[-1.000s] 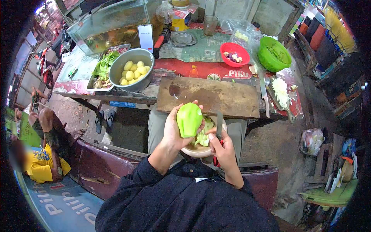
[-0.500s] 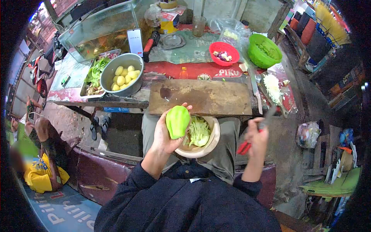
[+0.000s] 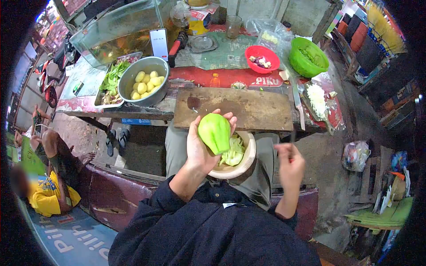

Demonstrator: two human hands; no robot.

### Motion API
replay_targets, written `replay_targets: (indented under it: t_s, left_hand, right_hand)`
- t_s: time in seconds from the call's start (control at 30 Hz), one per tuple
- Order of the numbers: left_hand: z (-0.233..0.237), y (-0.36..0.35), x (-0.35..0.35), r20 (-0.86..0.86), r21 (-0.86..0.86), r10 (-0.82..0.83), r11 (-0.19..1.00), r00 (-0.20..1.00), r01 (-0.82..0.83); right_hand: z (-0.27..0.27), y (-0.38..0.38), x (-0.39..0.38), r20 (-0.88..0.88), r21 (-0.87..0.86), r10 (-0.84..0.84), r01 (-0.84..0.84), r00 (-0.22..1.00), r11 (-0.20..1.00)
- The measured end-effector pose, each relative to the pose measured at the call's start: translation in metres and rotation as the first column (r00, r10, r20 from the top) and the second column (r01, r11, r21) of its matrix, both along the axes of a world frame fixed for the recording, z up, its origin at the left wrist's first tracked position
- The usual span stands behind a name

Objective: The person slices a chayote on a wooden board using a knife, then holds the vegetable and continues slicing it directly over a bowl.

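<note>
A bright green, grooved chayote [image 3: 214, 131] rests in my left hand [image 3: 199, 148], whose fingers curl round its far side. Below it, between my knees, a cream bowl [image 3: 251, 157] holds pale green cut strips [image 3: 234, 153], partly hidden by the hand and chayote. My right hand [image 3: 291, 166] is off to the right, closed on a red-handled knife [image 3: 290, 157]. Motion blurs the knife, and its blade shows only as a faint streak. The knife and chayote are apart.
A wooden board [image 3: 239, 106] lies along the table's near edge. Around it are a pot [image 3: 133, 75] of peeled potatoes, a phone [image 3: 159, 44], a red bowl [image 3: 273, 54], a green basket [image 3: 306, 64], another knife [image 3: 297, 104] and white shreds [image 3: 316, 102]. A person in yellow [image 3: 46, 195] sits at left.
The chayote has turned in my left hand and moved slightly right and up, covering more of the bowl. My right hand's grip on the knife has rotated, and the handle is now mostly hidden.
</note>
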State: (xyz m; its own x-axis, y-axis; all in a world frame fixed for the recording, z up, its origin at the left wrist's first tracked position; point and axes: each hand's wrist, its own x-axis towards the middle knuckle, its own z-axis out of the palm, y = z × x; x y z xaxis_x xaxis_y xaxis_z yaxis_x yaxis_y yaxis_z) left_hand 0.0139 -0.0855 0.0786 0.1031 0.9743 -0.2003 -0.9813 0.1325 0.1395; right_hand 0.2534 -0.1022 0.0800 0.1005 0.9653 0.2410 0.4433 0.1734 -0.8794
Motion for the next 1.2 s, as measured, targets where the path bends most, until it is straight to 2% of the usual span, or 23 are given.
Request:
replay_targets:
  t_s: [0.03,0.07,0.1,0.13,0.2,0.27,0.5,0.63,0.7,0.8,0.97,1.13,1.2]
  left_hand:
    - [0.002,0.001,0.002,-0.015,0.009,0.053,0.999,0.998,-0.053]
    - [0.003,0.002,0.004,-0.030,0.018,0.106,0.994,0.994,-0.106]
    - [0.003,0.002,0.005,-0.032,0.020,0.109,0.994,0.994,-0.108]
    - [0.002,0.003,0.005,-0.043,0.050,0.149,0.988,0.988,-0.147]
    - [0.004,0.004,0.006,-0.053,0.081,0.192,0.979,0.980,-0.188]
    - [0.011,0.004,0.007,-0.099,0.062,0.256,0.966,0.961,-0.251]
    - [0.015,0.005,0.004,-0.083,0.045,0.291,0.956,0.953,-0.288]
    - [0.013,0.004,0.003,-0.108,0.038,0.297,0.955,0.949,-0.295]
    - [0.012,0.005,0.003,-0.111,0.048,0.298,0.955,0.948,-0.294]
    - [0.010,0.005,0.002,-0.073,0.063,0.289,0.957,0.955,-0.285]
    - [0.017,0.002,0.004,-0.152,0.052,0.295,0.956,0.943,-0.290]
    - [0.020,0.002,0.003,-0.156,0.048,0.285,0.959,0.946,-0.281]
    - [0.020,0.001,0.002,-0.171,0.044,0.286,0.958,0.943,-0.283]
  right_hand:
    - [0.022,-0.010,-0.015,0.026,-0.096,0.125,-0.122,0.992,0.988]
    - [0.022,-0.015,-0.029,-0.081,-0.160,0.231,-0.242,0.969,0.957]
    - [0.024,-0.020,-0.043,0.000,-0.097,0.320,-0.318,0.947,0.943]
    - [0.036,-0.027,-0.058,0.005,-0.167,0.366,-0.360,0.931,0.918]
    - [0.043,-0.032,-0.075,0.090,-0.176,0.475,-0.456,0.875,0.872]
    - [0.038,-0.030,-0.083,0.123,-0.139,0.476,-0.460,0.871,0.877]
    - [0.035,-0.025,-0.086,0.213,-0.009,0.466,-0.475,0.859,0.880]
    - [0.032,-0.024,-0.087,0.238,-0.021,0.466,-0.475,0.852,0.880]
    - [0.030,-0.023,-0.088,0.236,0.032,0.456,-0.476,0.858,0.879]
    - [0.033,-0.024,-0.088,0.248,0.016,0.461,-0.479,0.852,0.878]
    - [0.030,-0.024,-0.090,0.245,0.024,0.453,-0.472,0.857,0.881]
    - [0.031,-0.025,-0.092,0.280,0.017,0.431,-0.453,0.858,0.891]
    - [0.029,-0.025,-0.094,0.288,0.078,0.402,-0.440,0.869,0.895]
